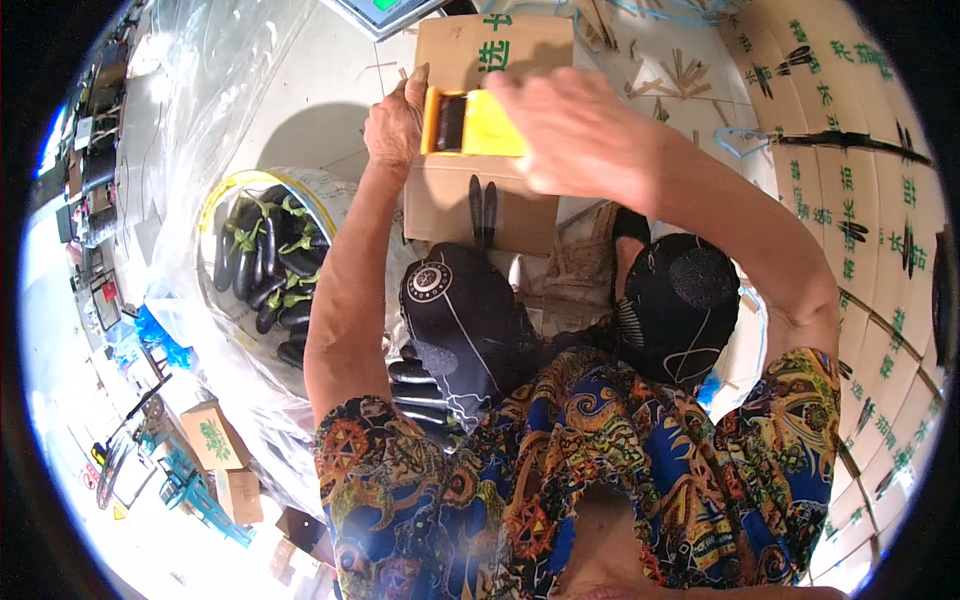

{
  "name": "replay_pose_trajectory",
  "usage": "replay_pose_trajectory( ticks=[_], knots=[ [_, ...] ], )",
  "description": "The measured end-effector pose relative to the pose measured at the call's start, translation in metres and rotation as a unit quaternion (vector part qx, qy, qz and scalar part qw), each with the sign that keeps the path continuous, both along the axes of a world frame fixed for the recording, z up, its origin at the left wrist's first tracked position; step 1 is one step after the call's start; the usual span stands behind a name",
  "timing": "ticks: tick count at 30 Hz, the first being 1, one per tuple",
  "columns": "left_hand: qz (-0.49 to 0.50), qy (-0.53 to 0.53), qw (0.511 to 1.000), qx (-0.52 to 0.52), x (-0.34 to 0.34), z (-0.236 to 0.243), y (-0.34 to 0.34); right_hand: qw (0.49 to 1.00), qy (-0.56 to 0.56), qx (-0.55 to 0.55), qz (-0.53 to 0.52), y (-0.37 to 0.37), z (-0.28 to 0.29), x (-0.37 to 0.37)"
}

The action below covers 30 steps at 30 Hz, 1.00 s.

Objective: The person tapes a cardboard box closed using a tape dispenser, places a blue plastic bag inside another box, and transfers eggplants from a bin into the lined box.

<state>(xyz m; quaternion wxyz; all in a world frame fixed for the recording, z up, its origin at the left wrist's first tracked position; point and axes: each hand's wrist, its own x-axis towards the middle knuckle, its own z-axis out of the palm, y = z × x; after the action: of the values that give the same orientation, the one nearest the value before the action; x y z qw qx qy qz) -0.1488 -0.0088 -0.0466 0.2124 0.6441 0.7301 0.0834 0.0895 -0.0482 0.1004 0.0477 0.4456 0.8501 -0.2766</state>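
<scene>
Cardboard box [440, 205] sits just beyond the person's knees, with a yellow tape dispenser [490, 130] across its middle. The right hand [590, 140] has its fingers closed around the dispenser, though blur hides their exact grip. The left hand [395, 125] touches the box's left edge; whether its fingers pinch the cardboard or only press on it, I cannot tell.

As for progress, the box looks shut: no opening shows on its visible panels, and nothing inside can be seen. I judge that sealing is partway through. The dispenser and right hand cover the middle of the box, so I cannot tell how much tape is down or how much of the join is left.

Around it, the work seems far from finished. A round tub with a yellow rim [207, 212], to the left, holds plenty of loose eggplants [270, 240], and more dark eggplants [420, 393] lie beside the left knee [450, 300], outside any closed box. On the right, a high stack of printed boxes [815, 185] appears done, as their visible sides look whole. Cardboard scraps [685, 75] litter the floor [725, 75] beyond.
</scene>
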Motion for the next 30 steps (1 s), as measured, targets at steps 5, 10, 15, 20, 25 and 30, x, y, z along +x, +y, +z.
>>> replay_pose_trajectory(
  ticks=[5, 10, 15, 20, 25, 30],
  knots=[
    [-0.004, -0.012, 1.0, -0.003, 0.001, 0.003, 0.001, 0.997, 0.028, 0.038, -0.061, -0.032, -0.039, 0.094],
    [0.01, -0.03, 0.999, -0.038, -0.001, 0.01, 0.006, 0.989, 0.079, 0.069, -0.1, -0.054, -0.104, 0.138],
    [-0.036, -0.028, 0.998, 0.032, 0.008, 0.012, -0.001, 0.975, 0.149, 0.12, -0.111, -0.071, -0.145, 0.17],
    [-0.051, -0.008, 0.998, 0.038, 0.0, 0.009, -0.003, 0.976, 0.143, 0.069, -0.148, -0.093, -0.176, 0.2],
    [0.004, -0.05, 0.999, 0.007, 0.009, 0.02, -0.001, 0.975, 0.055, 0.042, -0.21, -0.139, -0.193, 0.258],
    [0.008, -0.062, 0.998, -0.001, 0.005, 0.005, 0.002, 0.971, -0.064, 0.012, -0.23, -0.143, -0.177, 0.246]
  ],
)
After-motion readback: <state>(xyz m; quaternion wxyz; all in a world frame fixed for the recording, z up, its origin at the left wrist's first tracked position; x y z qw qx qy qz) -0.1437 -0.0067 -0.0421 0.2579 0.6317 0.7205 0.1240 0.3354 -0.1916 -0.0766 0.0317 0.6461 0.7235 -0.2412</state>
